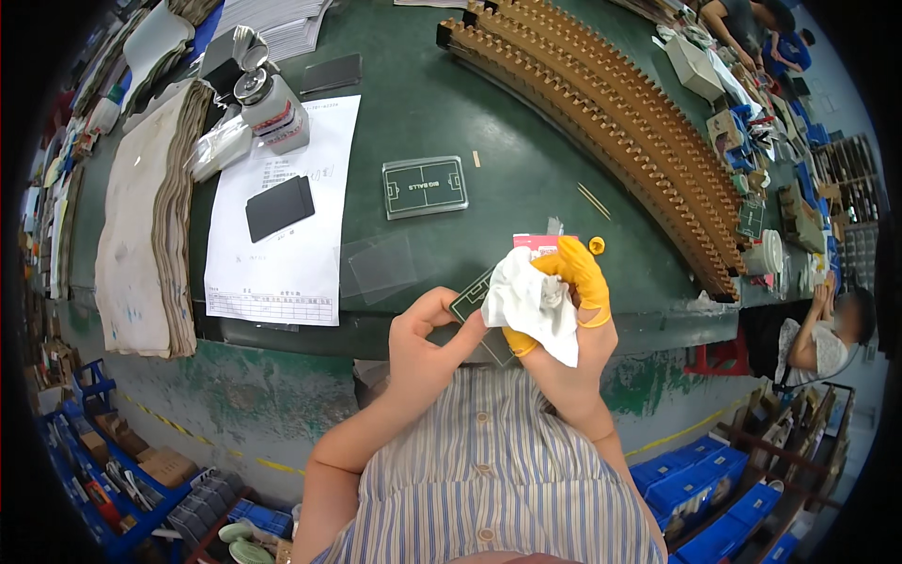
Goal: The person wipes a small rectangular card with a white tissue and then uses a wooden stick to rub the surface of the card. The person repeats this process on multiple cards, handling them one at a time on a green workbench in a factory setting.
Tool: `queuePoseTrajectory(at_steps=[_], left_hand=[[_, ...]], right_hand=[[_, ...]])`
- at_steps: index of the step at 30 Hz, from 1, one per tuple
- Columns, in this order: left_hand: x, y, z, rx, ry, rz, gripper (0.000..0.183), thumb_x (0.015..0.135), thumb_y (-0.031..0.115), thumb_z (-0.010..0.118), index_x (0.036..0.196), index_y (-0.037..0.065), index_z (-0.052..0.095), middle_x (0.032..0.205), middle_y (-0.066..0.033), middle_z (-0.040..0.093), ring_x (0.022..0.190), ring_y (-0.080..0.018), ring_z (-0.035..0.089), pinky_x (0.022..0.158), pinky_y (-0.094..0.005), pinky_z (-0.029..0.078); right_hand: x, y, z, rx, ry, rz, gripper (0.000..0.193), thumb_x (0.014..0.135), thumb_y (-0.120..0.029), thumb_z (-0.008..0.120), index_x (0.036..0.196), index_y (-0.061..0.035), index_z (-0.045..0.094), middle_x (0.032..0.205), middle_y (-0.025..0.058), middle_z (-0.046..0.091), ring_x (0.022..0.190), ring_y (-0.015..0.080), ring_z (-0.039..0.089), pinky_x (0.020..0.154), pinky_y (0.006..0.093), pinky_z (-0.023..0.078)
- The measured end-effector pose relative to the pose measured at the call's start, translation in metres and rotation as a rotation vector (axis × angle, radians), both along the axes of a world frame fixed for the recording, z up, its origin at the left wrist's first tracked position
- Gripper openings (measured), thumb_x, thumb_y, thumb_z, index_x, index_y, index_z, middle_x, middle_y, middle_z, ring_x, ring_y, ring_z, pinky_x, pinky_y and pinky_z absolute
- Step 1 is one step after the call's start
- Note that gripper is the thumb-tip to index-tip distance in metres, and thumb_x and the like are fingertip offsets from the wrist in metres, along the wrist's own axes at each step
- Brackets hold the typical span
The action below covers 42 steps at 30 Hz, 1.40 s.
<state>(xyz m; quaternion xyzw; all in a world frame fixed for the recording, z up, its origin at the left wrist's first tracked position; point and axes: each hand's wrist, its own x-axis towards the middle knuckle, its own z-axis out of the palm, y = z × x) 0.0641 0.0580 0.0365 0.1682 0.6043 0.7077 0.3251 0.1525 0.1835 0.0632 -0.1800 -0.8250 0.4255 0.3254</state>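
Note:
My left hand (423, 343) pinches a dark green plate (471, 297) with white pitch lines by its edge, close to my body at the table's front. In my right hand (590, 329), whose fingers wear yellow finger covers, a crumpled white cloth (532, 305) is gripped. The cloth lies against the plate's right part and hides it. Just behind the cloth is a pink-and-white item (534, 242), partly covered. A small yellow finger cover (597, 245) rests beside my right hand. Farther back sits a stack of similar green plates (425, 188).
Long brown slotted racks (601, 113) curve across the right. To the left, a printed sheet (315, 268) bears dark plates (280, 209) and a pump bottle (274, 113). Clear film (379, 265) and thin sticks (594, 201) lie about. A seated person (822, 338) is at far right.

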Motion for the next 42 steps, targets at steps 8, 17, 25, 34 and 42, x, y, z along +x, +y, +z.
queuePoseTrajectory(at_steps=[8, 17, 25, 34, 42], left_hand=[[-0.01, -0.004, 0.003, 0.045, -0.123, 0.15, 0.01, 0.087, 0.006, 0.065, 0.082, 0.002, 0.057, 0.081, -0.0044, 0.067, 0.076, -0.0039, 0.058, 0.07, -0.0189, 0.043], [-0.016, -0.001, 0.003, 0.132, -0.228, 0.143, 0.009, 0.088, 0.007, 0.064, 0.083, 0.003, 0.057, 0.083, -0.0052, 0.067, 0.076, -0.0047, 0.059, 0.07, -0.0191, 0.044], [-0.014, 0.004, 0.006, 0.175, -0.315, 0.144, 0.008, 0.088, 0.006, 0.064, 0.086, 0.003, 0.056, 0.085, -0.0053, 0.068, 0.076, -0.0056, 0.061, 0.072, -0.0197, 0.046], [-0.005, 0.004, 0.004, 0.143, -0.28, 0.066, 0.008, 0.087, 0.002, 0.063, 0.085, 0.003, 0.055, 0.085, -0.0053, 0.068, 0.079, -0.0056, 0.061, 0.073, -0.0198, 0.046], [0.006, 0.001, 0.012, -0.016, -0.101, 0.021, 0.012, 0.084, 0.004, 0.067, 0.08, 0.003, 0.056, 0.08, -0.0018, 0.065, 0.078, -0.0047, 0.06, 0.072, -0.0198, 0.044]], right_hand=[[0.03, -0.004, -0.016, -0.071, -0.087, -0.124, 0.068, 0.068, -0.002, 0.08, 0.128, -0.0003, 0.046, 0.104, 0.0051, 0.06, 0.093, 0.0111, 0.059, 0.085, 0.0251, 0.047], [0.055, 0.02, -0.018, -0.203, 0.033, -0.482, 0.07, 0.071, 0.003, 0.075, 0.133, -0.0014, 0.042, 0.105, 0.0039, 0.057, 0.093, 0.0107, 0.057, 0.08, 0.0231, 0.047], [0.081, 0.052, -0.027, -0.083, 0.032, -0.671, 0.066, 0.074, 0.005, 0.072, 0.133, -0.0038, 0.044, 0.107, 0.0034, 0.055, 0.096, 0.0109, 0.053, 0.084, 0.0227, 0.042], [0.08, 0.049, -0.022, -0.122, 0.117, -0.588, 0.068, 0.074, 0.002, 0.074, 0.134, -0.0045, 0.043, 0.109, 0.0042, 0.055, 0.098, 0.0109, 0.053, 0.086, 0.0236, 0.041], [0.049, 0.025, 0.003, -0.639, 0.48, -0.208, 0.064, 0.082, -0.014, 0.066, 0.137, 0.0002, 0.036, 0.124, 0.0169, 0.049, 0.111, 0.0243, 0.053, 0.094, 0.0364, 0.045]])
